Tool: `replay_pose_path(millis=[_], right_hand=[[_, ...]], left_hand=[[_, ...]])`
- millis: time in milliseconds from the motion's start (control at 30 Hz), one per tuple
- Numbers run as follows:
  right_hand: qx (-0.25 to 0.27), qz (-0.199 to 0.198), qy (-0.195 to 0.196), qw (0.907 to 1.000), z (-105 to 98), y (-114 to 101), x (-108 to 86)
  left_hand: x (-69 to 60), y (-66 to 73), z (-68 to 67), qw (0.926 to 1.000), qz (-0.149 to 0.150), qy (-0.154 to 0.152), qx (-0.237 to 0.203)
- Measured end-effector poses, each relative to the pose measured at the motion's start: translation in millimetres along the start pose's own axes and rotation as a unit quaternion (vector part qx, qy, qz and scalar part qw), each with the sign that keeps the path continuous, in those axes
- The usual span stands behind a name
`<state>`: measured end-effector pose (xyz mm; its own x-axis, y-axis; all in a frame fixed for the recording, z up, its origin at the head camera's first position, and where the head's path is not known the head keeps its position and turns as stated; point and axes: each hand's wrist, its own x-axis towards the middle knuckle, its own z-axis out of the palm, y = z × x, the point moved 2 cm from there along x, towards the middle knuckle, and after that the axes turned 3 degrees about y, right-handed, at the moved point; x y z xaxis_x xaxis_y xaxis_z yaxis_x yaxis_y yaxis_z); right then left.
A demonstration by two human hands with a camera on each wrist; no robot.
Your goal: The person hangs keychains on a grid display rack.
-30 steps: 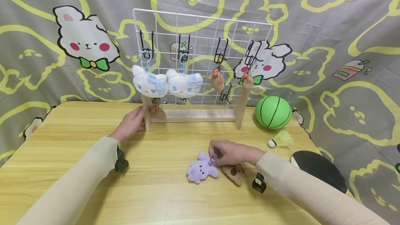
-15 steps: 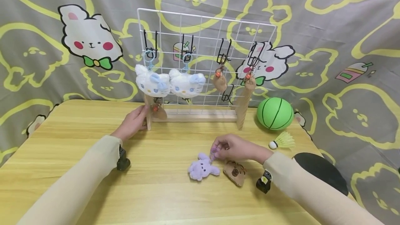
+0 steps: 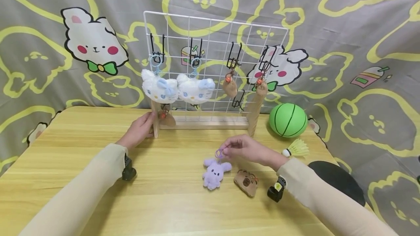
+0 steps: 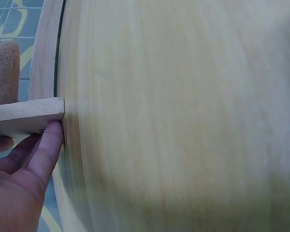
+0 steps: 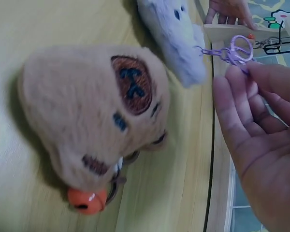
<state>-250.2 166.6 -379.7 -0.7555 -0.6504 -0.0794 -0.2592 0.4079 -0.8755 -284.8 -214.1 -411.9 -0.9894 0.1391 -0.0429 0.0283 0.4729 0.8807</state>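
Note:
In the head view my right hand [image 3: 244, 148] pinches the purple ring [image 3: 219, 153] of a purple plush bunny keychain [image 3: 214, 174]. The plush hangs below the fingers; whether its feet touch the table I cannot tell. Close by lies a brown plush capybara keychain [image 3: 247, 183] with an orange bell [image 5: 87, 200], seen large in the right wrist view. My left hand [image 3: 140, 129] touches the outer side of the left wooden leg [image 4: 29, 113] of a white wire grid rack [image 3: 210, 20], its fingers against the wood and none seen wrapping past it.
Two white plush cat keychains [image 3: 196, 89] and several brown plush keychains [image 3: 229, 87] hang from black hooks on the rack. A lower hook [image 3: 237, 99] holds nothing. To the right are a green ball [image 3: 288, 120], a shuttlecock [image 3: 296, 148] and a black paddle [image 3: 339, 181].
My right hand has lifted the ring up and away, swinging the purple bunny from lying sideways to hanging head up. The capybara has come into fuller view. My left hand stays at the rack leg.

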Motion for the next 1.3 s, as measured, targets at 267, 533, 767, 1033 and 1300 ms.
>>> replay_pose_path(millis=[267, 533, 767, 1033, 1300], right_hand=[[0.030, -0.016, 0.068, 0.9971, 1.2, -11.3, 10.6], [0.073, -0.034, 0.107, 0.9910, 4.8, -23.9, 28.8], [0.084, -0.026, 0.143, 0.9858, 5.8, -32.6, 44.9], [0.143, -0.023, 0.173, 0.9741, 11.6, -37.3, 67.3], [0.167, -0.041, 0.227, 0.9586, 20.7, -46.0, 88.1]], left_hand=[[0.1, 0.7, -0.2, 1.0000, 0.005, 0.006, -0.001], [0.6, -2.6, -0.4, 0.9999, 0.008, 0.002, -0.005], [2.0, -2.5, 0.6, 0.9998, 0.012, 0.001, -0.015], [1.6, -1.2, 0.2, 0.9999, 0.011, 0.001, -0.013], [0.5, -1.3, 0.5, 0.9999, 0.010, 0.003, -0.006]])
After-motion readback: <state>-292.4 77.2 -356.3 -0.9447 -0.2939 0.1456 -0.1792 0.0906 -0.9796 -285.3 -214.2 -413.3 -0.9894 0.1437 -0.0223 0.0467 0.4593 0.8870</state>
